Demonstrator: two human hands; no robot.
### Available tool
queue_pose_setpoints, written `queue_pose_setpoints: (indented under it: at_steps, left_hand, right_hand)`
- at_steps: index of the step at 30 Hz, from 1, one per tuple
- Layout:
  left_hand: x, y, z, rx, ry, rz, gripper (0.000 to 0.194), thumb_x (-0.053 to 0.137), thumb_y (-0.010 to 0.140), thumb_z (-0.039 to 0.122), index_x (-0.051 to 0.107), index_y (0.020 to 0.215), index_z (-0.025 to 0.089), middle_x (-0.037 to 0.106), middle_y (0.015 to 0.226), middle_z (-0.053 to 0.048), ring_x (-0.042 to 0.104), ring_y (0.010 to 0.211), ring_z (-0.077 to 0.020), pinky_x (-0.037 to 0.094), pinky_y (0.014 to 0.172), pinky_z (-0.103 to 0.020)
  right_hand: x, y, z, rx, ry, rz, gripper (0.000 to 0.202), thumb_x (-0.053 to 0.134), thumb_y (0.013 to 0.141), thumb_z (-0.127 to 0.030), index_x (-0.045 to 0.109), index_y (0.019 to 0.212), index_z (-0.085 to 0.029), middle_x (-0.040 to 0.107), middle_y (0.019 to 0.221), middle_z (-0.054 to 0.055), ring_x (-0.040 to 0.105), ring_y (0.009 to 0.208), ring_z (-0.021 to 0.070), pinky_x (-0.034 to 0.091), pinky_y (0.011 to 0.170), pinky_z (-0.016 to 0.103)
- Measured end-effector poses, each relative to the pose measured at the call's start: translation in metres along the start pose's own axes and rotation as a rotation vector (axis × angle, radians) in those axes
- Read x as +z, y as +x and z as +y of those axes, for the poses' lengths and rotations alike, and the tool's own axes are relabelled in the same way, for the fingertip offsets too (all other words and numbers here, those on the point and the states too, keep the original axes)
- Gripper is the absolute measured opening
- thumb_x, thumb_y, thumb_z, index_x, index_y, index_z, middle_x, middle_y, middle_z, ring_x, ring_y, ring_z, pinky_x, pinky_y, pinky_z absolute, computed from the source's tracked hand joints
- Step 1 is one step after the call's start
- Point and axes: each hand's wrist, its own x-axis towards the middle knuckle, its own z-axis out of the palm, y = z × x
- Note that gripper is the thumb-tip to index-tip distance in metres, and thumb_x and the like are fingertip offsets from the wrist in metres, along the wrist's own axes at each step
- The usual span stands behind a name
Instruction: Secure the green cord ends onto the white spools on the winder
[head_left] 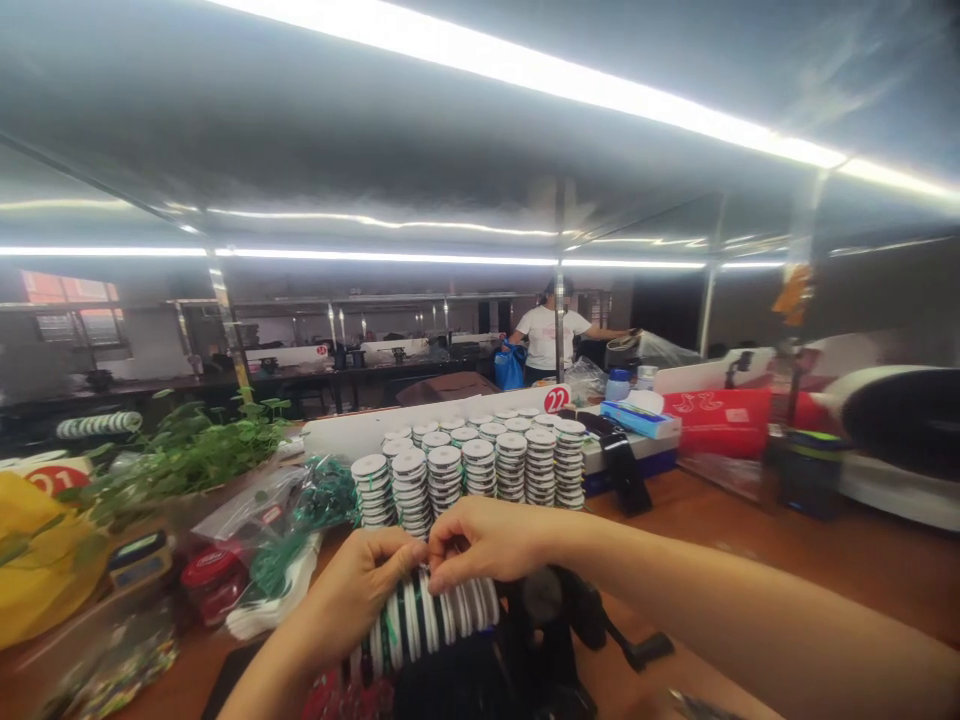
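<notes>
A row of white-rimmed spools (420,625) lies on its side in front of me, with dark and green windings between the rims. My left hand (366,585) rests at the row's upper left, thumb and forefinger pinched together. From the right, my right hand (484,545) reaches over the row, its fingers curled and pinched close to the left fingertips. Whatever lies between the fingers is too small to make out. A black device with a crank handle (649,650) sits at the right end of the row. Behind my hands stand several stacks of spools (510,465).
Bundles of green thread (326,490), a red-lidded jar (215,580), a leafy plant (187,450) and a yellow bag (45,560) are at left. A blue-white box (637,420) and red bag (716,420) lie at right. A person (551,335) stands farther back.
</notes>
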Motion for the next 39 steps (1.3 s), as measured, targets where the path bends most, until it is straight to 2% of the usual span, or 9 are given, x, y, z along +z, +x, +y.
queue_pose_setpoints:
  at_steps: [5, 15, 18, 22, 24, 26, 31, 35, 39]
  left_hand:
    - [0.000, 0.001, -0.003, -0.010, 0.005, 0.000, 0.058, 0.042, 0.089, 0.070, 0.056, 0.070, 0.017, 0.044, 0.073, 0.002, 0.036, 0.075, -0.0157, 0.032, 0.072, -0.029]
    - [0.000, -0.001, 0.001, -0.017, -0.005, -0.004, 0.070, 0.042, 0.084, 0.082, 0.059, 0.071, 0.016, 0.045, 0.074, 0.001, 0.037, 0.076, -0.0163, 0.034, 0.074, -0.029]
    - [0.000, -0.003, 0.004, -0.021, -0.005, -0.008, 0.071, 0.042, 0.084, 0.082, 0.063, 0.074, 0.015, 0.045, 0.074, 0.001, 0.037, 0.077, -0.0164, 0.034, 0.075, -0.029]
    - [0.000, -0.003, 0.005, -0.031, 0.009, -0.003, 0.065, 0.042, 0.085, 0.080, 0.055, 0.067, 0.018, 0.041, 0.072, 0.002, 0.034, 0.074, -0.0157, 0.032, 0.072, -0.028]
    - [0.000, -0.002, 0.006, -0.033, 0.013, -0.006, 0.063, 0.043, 0.086, 0.077, 0.056, 0.067, 0.018, 0.042, 0.072, 0.002, 0.035, 0.075, -0.0159, 0.033, 0.073, -0.028]
    - [0.000, -0.003, 0.006, -0.031, 0.012, -0.009, 0.061, 0.042, 0.086, 0.074, 0.056, 0.068, 0.018, 0.043, 0.073, 0.002, 0.035, 0.075, -0.0161, 0.033, 0.073, -0.029]
    - [0.001, -0.005, 0.008, -0.035, 0.017, 0.005, 0.057, 0.040, 0.084, 0.074, 0.047, 0.063, 0.021, 0.038, 0.071, 0.002, 0.031, 0.073, -0.0155, 0.031, 0.071, -0.030]
    - [0.001, -0.004, 0.007, -0.033, 0.021, 0.018, 0.058, 0.041, 0.083, 0.076, 0.044, 0.062, 0.022, 0.034, 0.070, 0.003, 0.029, 0.070, -0.0146, 0.030, 0.067, -0.030]
    - [0.000, -0.003, 0.003, -0.010, 0.009, 0.006, 0.057, 0.048, 0.085, 0.070, 0.057, 0.065, 0.017, 0.045, 0.071, 0.001, 0.036, 0.072, -0.0151, 0.033, 0.070, -0.029]
  right_hand:
    - [-0.001, -0.001, 0.001, -0.029, 0.019, -0.045, 0.017, 0.081, 0.087, -0.028, 0.068, 0.080, -0.018, 0.052, 0.063, -0.010, 0.043, 0.060, 0.0068, 0.032, 0.054, 0.021]
    - [0.006, -0.007, -0.004, -0.013, 0.037, 0.048, 0.018, 0.083, 0.086, -0.025, 0.069, 0.077, -0.017, 0.056, 0.066, -0.008, 0.048, 0.063, 0.0077, 0.035, 0.058, 0.021]
    - [0.012, -0.011, -0.006, -0.040, -0.026, 0.104, 0.019, 0.085, 0.084, -0.025, 0.069, 0.076, -0.018, 0.056, 0.068, -0.008, 0.050, 0.064, 0.0085, 0.036, 0.061, 0.022]
    - [0.023, -0.021, -0.008, -0.165, -0.191, 0.232, 0.019, 0.085, 0.083, -0.027, 0.068, 0.077, -0.019, 0.058, 0.075, -0.006, 0.053, 0.074, 0.0118, 0.035, 0.069, 0.024]
    - [0.023, -0.023, -0.010, -0.185, -0.222, 0.254, 0.020, 0.085, 0.083, -0.028, 0.068, 0.077, -0.020, 0.059, 0.075, -0.005, 0.053, 0.076, 0.0124, 0.035, 0.070, 0.024]
    - [0.017, -0.022, -0.013, -0.157, -0.204, 0.202, 0.018, 0.083, 0.085, -0.026, 0.069, 0.076, -0.019, 0.060, 0.074, -0.006, 0.054, 0.073, 0.0111, 0.036, 0.068, 0.023]
    - [-0.005, -0.010, -0.019, -0.038, -0.103, -0.060, 0.010, 0.081, 0.085, -0.016, 0.074, 0.078, -0.016, 0.062, 0.068, -0.008, 0.054, 0.065, 0.0074, 0.040, 0.063, 0.020]
    - [-0.011, -0.002, -0.028, 0.040, -0.116, -0.093, 0.009, 0.085, 0.079, -0.014, 0.076, 0.077, -0.018, 0.065, 0.068, -0.009, 0.056, 0.069, 0.0081, 0.041, 0.065, 0.020]
    - [-0.009, -0.001, -0.041, 0.124, -0.175, -0.046, 0.020, 0.088, 0.073, -0.010, 0.070, 0.075, -0.017, 0.058, 0.065, -0.010, 0.053, 0.066, 0.0090, 0.039, 0.062, 0.022]
